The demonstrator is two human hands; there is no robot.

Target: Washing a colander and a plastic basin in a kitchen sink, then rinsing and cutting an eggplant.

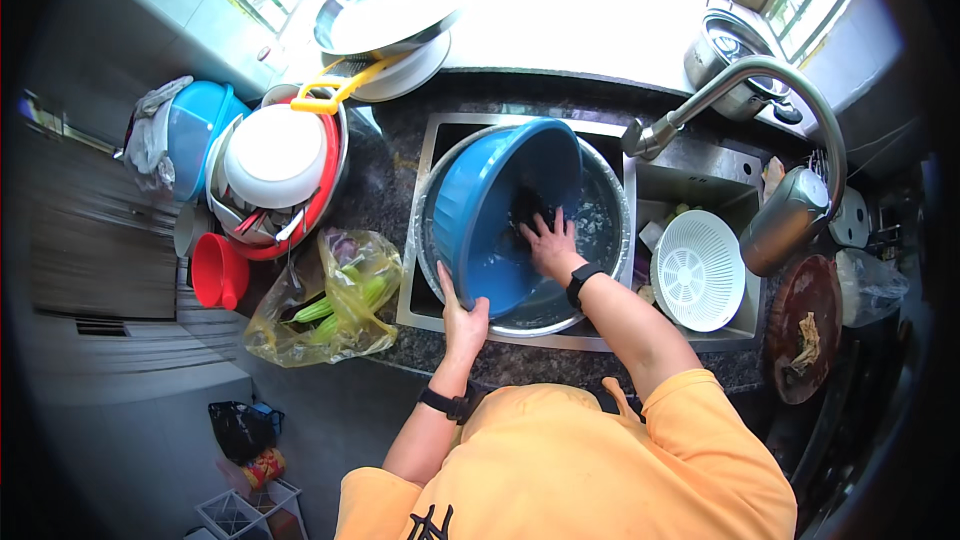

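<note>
A blue plastic basin (480, 202) is tilted on its side inside a large metal basin (616, 259), which sits in the left sink bowl and holds water. My left hand (464, 324) grips the blue basin's rim at the near left, thumb over the edge. My right hand (553, 246) reaches into the blue basin with fingers spread, close to or touching a dark clump (527, 210). What the clump is cannot be made out. Some water lies low in the blue basin.
A white colander (697, 270) rests in the right sink bowl, under a curved faucet (739, 75). Left are a yellow plastic bag (330, 315) of green vegetables, a red cup (217, 270) and stacked bowls (274, 157). A round chopping board (810, 345) stands far right.
</note>
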